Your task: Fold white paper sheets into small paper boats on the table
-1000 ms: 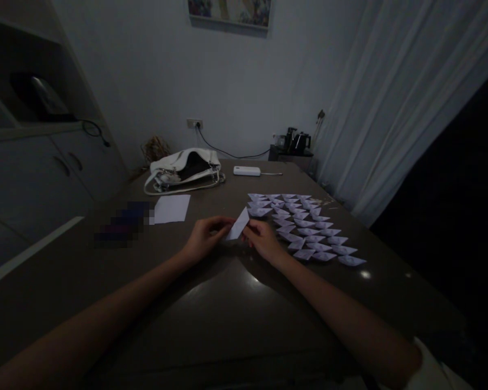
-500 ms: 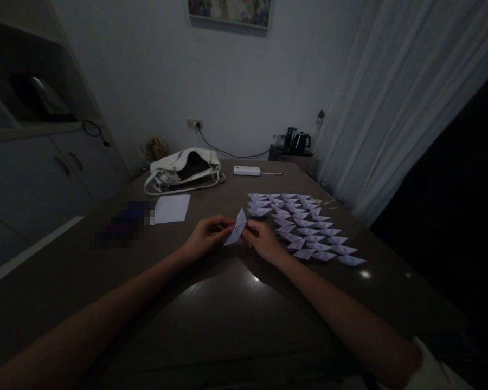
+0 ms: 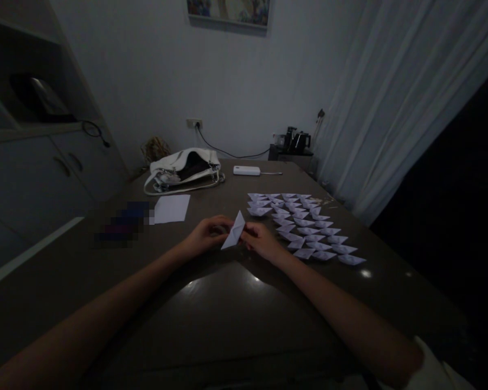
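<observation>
Between my two hands a folded white paper boat (image 3: 234, 232) is held tilted above the dark table, one pointed end up and the other down to the left. My left hand (image 3: 209, 234) grips its left side, with thumb and fingers closed on the paper. From the right, my right hand (image 3: 261, 239) pinches the other side; its fingertips are partly hidden behind the paper. To the right of my right hand, several finished paper boats (image 3: 304, 231) stand in close rows on the table.
A stack of white paper (image 3: 171, 208) lies left of my hands, beside a blurred-out dark patch (image 3: 122, 225). Farther back are a white handbag (image 3: 183, 168) and a white power bank (image 3: 246, 170) with a short cable. Black kettles (image 3: 299, 142) stand beyond the table's far right corner.
The paper boat has shifted slightly down and to the left in my hands. My left hand's fingers have moved a little on it. The boats on the table stay put.
</observation>
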`<state>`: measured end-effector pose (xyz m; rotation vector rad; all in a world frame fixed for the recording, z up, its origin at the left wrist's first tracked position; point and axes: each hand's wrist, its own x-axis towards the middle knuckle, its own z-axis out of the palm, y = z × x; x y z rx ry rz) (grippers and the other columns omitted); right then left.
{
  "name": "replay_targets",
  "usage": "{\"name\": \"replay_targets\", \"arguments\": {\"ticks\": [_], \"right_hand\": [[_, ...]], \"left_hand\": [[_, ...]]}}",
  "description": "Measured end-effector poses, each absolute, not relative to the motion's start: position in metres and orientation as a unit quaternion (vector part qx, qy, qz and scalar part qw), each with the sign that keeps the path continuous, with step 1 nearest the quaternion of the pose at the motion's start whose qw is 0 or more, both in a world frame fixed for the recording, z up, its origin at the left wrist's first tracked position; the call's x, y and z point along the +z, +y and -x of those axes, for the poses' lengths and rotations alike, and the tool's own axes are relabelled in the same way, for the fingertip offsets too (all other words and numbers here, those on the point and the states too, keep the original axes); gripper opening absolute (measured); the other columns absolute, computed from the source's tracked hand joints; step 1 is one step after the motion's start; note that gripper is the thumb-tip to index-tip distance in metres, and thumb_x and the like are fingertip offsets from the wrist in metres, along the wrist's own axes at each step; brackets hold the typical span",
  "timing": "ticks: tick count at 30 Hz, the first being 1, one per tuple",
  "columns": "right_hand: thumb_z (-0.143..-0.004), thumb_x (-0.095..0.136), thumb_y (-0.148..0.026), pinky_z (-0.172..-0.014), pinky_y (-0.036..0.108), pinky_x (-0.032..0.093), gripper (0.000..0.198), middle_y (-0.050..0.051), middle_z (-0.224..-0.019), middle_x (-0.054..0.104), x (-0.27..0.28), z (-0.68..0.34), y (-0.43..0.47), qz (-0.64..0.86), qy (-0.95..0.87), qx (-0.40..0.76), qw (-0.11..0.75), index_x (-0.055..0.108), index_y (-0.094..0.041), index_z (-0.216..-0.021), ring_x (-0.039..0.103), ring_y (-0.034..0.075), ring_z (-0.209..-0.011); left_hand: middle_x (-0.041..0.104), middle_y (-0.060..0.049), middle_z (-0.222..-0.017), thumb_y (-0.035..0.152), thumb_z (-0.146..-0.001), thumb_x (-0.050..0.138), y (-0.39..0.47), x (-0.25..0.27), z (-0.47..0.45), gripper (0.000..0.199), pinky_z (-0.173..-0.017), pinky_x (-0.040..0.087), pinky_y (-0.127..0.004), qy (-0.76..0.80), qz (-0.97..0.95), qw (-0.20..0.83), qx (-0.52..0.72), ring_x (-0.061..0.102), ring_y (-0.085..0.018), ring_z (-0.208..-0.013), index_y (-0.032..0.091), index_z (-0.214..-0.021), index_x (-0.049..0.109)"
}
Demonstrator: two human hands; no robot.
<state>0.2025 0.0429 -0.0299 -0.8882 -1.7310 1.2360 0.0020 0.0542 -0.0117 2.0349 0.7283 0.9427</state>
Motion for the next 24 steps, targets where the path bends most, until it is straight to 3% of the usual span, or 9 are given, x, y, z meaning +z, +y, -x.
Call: {"name": "replay_targets", "arguments": {"ticks": [6,13,21,24], "right_hand": [[-0.082,0.065,-0.040,-0.041,0.019,0.029,0.026,-0.003,-0.062,0.055,-0.028,-0.201,0.040,0.339,-0.695,0.507,0.382,0.065,-0.014,-0.081,0.040,0.006,-0.043],[-0.078,0.070,-0.039,-0.042,0.019,0.032,0.026,-0.004,-0.059,0.054,-0.030,-0.203,0.042,0.343,-0.701,0.506,0.367,0.065,-0.013,-0.079,0.042,0.007,-0.045],[-0.073,0.067,-0.018,-0.043,0.019,0.035,0.007,-0.004,-0.063,0.056,-0.034,-0.203,0.045,0.386,-0.667,0.496,0.400,0.060,-0.016,-0.076,0.045,0.008,-0.046],[-0.067,0.068,-0.013,-0.041,0.018,0.033,0.017,-0.008,-0.054,0.049,-0.034,-0.202,0.046,0.413,-0.644,0.481,0.428,0.051,-0.018,-0.065,0.042,0.007,-0.043]], "left_hand": [[0.060,-0.010,-0.113,0.030,-0.082,0.067,0.052,-0.011,-0.001,0.024,-0.082,0.050,-0.033,0.273,-0.811,0.392,0.338,0.062,-0.020,-0.094,0.016,-0.102,0.070],[0.056,-0.010,-0.115,0.032,-0.083,0.067,0.048,-0.011,-0.001,0.024,-0.081,0.051,-0.033,0.274,-0.824,0.378,0.321,0.060,-0.020,-0.095,0.017,-0.102,0.069],[0.058,-0.008,-0.112,0.030,-0.087,0.060,0.045,-0.015,-0.005,0.025,-0.081,0.049,-0.030,0.267,-0.853,0.304,0.328,0.059,-0.019,-0.095,0.017,-0.109,0.059],[0.058,-0.009,-0.111,0.030,-0.087,0.058,0.043,-0.016,-0.006,0.026,-0.080,0.049,-0.031,0.270,-0.850,0.305,0.336,0.059,-0.020,-0.095,0.016,-0.110,0.056]]}}
